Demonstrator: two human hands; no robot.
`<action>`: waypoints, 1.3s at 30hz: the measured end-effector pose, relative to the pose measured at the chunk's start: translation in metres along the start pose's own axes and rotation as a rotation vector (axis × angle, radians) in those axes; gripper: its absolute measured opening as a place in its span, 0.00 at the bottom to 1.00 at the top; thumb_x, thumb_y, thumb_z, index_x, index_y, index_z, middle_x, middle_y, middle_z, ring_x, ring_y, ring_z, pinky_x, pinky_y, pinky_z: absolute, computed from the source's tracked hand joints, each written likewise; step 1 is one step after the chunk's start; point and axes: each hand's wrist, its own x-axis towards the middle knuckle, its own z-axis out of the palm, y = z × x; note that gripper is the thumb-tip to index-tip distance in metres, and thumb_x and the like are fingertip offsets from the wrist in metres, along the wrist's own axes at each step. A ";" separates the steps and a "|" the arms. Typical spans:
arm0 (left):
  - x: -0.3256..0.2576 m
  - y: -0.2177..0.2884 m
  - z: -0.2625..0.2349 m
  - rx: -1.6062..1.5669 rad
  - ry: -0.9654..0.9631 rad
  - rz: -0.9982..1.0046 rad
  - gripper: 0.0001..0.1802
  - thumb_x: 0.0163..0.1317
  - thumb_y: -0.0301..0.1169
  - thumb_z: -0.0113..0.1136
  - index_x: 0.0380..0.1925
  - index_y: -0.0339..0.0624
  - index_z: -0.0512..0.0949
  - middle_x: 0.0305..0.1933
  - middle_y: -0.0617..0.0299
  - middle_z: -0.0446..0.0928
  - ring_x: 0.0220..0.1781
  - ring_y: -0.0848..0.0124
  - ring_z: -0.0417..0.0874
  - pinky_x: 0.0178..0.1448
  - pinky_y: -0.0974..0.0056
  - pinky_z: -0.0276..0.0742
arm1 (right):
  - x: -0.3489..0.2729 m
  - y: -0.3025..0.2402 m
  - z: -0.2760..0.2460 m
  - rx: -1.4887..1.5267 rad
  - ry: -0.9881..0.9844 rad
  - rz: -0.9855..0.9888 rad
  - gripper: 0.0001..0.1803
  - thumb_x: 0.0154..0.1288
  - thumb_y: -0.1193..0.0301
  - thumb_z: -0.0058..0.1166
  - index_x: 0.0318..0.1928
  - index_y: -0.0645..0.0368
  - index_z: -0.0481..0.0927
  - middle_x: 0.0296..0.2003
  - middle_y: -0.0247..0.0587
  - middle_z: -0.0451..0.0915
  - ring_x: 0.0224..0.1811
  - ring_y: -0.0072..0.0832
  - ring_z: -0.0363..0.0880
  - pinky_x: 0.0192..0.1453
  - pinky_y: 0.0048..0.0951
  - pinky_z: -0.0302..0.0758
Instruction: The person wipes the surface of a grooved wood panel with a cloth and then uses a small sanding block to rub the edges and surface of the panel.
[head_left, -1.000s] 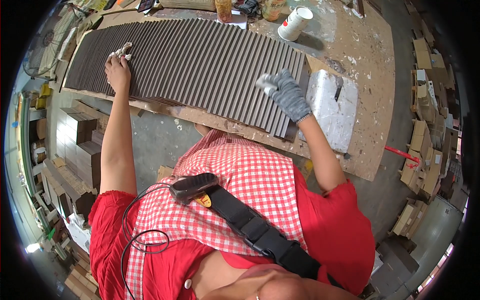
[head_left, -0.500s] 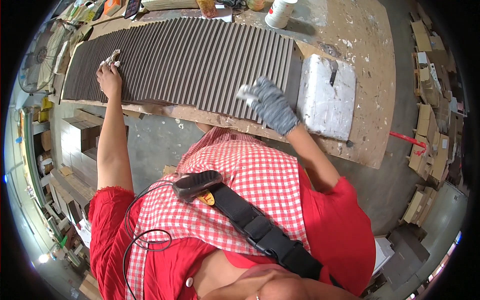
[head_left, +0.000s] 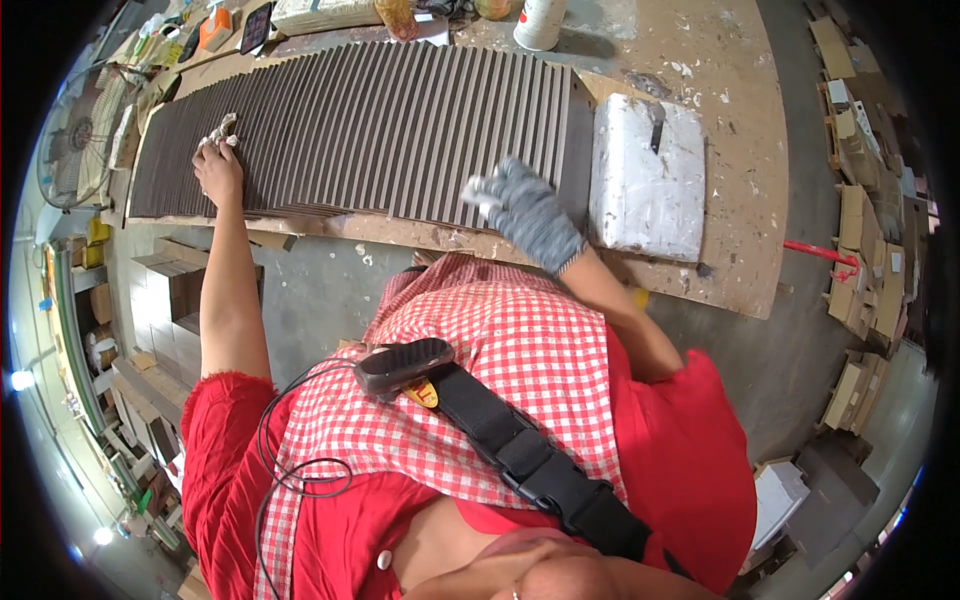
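A long row of dark brown flat boards [head_left: 400,130] with paler edges lies fanned and overlapping along the worktable. At the left part of the row, my bare left hand [head_left: 218,175] is closed on a crumpled, stained whitish rag [head_left: 222,130], resting on the boards. My right hand [head_left: 530,215], in a grey knitted glove, is over the near edge of the row towards its right end. Its fingers are bent together, with something small and white at their tips that I cannot make out. Beside the glove lies a white wrapped block [head_left: 650,180] with a dark slot-like mark.
The paint-spotted worktable [head_left: 740,200] extends to the right. A white tub [head_left: 540,24], an amber jar [head_left: 398,18] and a phone [head_left: 256,28] stand or lie at the back. A fan [head_left: 75,135] is at the far left. Cardboard boxes [head_left: 165,295] sit below left.
My right hand has shifted slightly left along the near edge of the boards. My left hand stays on the rag. The whole view has tilted a little.
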 end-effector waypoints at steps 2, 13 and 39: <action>-0.004 0.007 0.000 -0.002 -0.004 -0.007 0.27 0.68 0.47 0.43 0.57 0.36 0.69 0.59 0.41 0.66 0.56 0.42 0.71 0.57 0.49 0.71 | -0.020 -0.017 -0.007 -0.009 -0.141 0.002 0.22 0.59 0.73 0.58 0.56 0.51 0.77 0.51 0.43 0.72 0.52 0.35 0.73 0.63 0.28 0.70; -0.006 0.019 -0.002 -0.022 0.051 0.024 0.25 0.67 0.45 0.46 0.55 0.36 0.70 0.58 0.43 0.67 0.56 0.44 0.70 0.57 0.49 0.70 | 0.014 0.037 -0.042 0.905 0.482 0.097 0.16 0.63 0.69 0.56 0.52 0.52 0.79 0.46 0.33 0.80 0.42 0.20 0.78 0.42 0.20 0.77; -0.027 0.086 0.008 -0.157 0.013 0.003 0.19 0.66 0.35 0.50 0.51 0.33 0.71 0.59 0.44 0.67 0.56 0.46 0.70 0.57 0.51 0.71 | 0.052 0.144 -0.022 1.260 0.817 0.228 0.16 0.71 0.61 0.45 0.42 0.61 0.78 0.30 0.35 0.79 0.27 0.27 0.76 0.32 0.29 0.78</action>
